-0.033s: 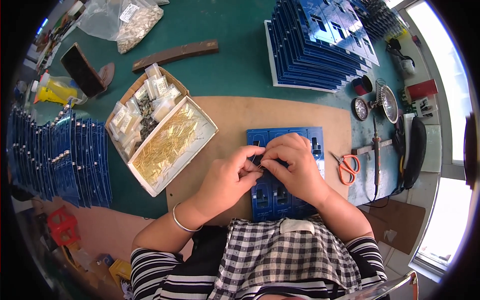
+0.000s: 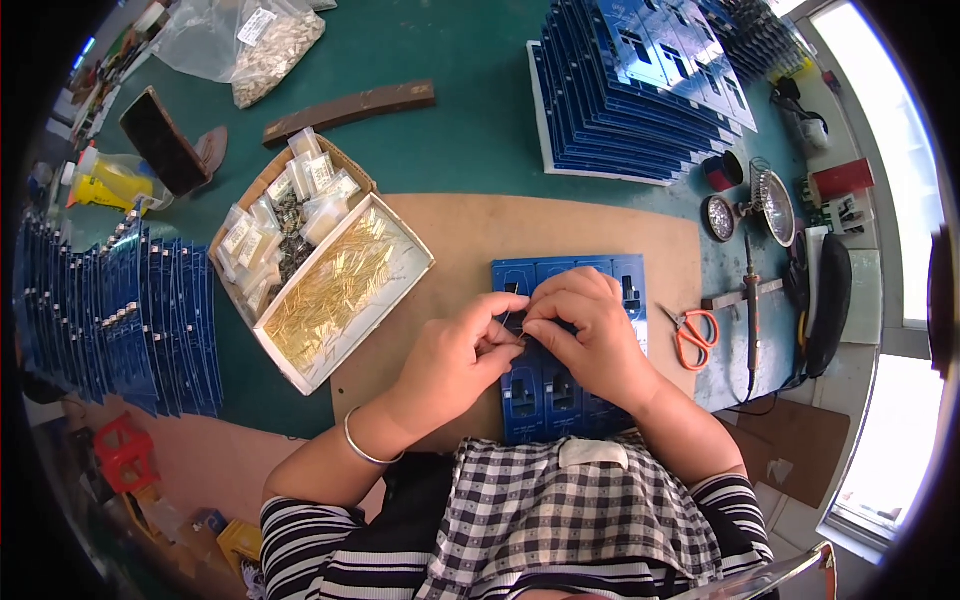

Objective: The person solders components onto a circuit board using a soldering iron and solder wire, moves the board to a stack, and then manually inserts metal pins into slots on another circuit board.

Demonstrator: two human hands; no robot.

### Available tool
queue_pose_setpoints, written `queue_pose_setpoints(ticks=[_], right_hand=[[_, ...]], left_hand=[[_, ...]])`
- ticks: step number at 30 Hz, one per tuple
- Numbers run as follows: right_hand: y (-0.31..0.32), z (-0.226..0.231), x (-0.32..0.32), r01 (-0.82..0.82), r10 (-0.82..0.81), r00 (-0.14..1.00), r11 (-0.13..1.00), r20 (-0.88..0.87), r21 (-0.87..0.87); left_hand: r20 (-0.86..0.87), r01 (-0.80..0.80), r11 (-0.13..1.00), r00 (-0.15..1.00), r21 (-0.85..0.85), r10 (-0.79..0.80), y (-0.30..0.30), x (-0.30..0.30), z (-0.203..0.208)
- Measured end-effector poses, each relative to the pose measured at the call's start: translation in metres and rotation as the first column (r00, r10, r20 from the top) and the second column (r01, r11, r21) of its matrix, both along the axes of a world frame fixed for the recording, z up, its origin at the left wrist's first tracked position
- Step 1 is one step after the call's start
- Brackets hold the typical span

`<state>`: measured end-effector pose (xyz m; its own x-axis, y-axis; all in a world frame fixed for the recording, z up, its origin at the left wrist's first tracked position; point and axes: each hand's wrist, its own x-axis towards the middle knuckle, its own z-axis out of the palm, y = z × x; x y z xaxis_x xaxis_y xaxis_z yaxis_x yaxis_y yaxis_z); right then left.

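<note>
Over a blue circuit board panel [image 2: 520,385], both my hands meet fingertip to fingertip. My left hand [image 2: 465,350] is closed, thumb and fingers pinching thin metal pins, only partly visible. Opposite it, my right hand [image 2: 585,325] is also closed, its thumb and forefinger pinched on a thin metal pin [image 2: 522,334]. The fingers hide the middle of the panel and most of the pins. To the left stands an open cardboard box [image 2: 425,262]. Loose gold-coloured pins [image 2: 320,300] fill its near part, and small bags of parts [image 2: 322,172] lie in its far part.
Orange-handled scissors [image 2: 697,340] and a soldering iron [image 2: 754,325] lie right of the panel. Blue boards stand in a tall stack [image 2: 640,110] at the far right and a row [image 2: 125,310] at the left. A phone [image 2: 165,145] and a brown bar [image 2: 350,112] lie beyond the box.
</note>
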<state>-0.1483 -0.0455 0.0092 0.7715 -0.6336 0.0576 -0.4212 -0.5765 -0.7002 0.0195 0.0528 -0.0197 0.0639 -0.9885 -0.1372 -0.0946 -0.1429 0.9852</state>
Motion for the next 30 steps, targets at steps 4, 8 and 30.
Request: queue_pose_setpoints(ticks=[4, 8, 30], right_hand=[[-0.001, -0.001, -0.005, 0.080, -0.085, 0.996, 0.990, 0.038, 0.116], [-0.012, -0.005, -0.014, 0.147, -0.154, 0.987, 0.981, 0.043, 0.125], [-0.022, -0.018, -0.018, 0.186, -0.203, 0.979, 0.935, -0.026, -0.301]], left_hand=[[-0.094, 0.027, 0.997, 0.995, 0.071, -0.020, -0.001, 0.001, 0.000], [-0.117, 0.024, 0.998, 0.993, 0.066, -0.016, 0.002, 0.003, -0.003], [-0.324, -0.136, 0.986, 0.933, 0.092, 0.158, 0.003, 0.011, -0.008]])
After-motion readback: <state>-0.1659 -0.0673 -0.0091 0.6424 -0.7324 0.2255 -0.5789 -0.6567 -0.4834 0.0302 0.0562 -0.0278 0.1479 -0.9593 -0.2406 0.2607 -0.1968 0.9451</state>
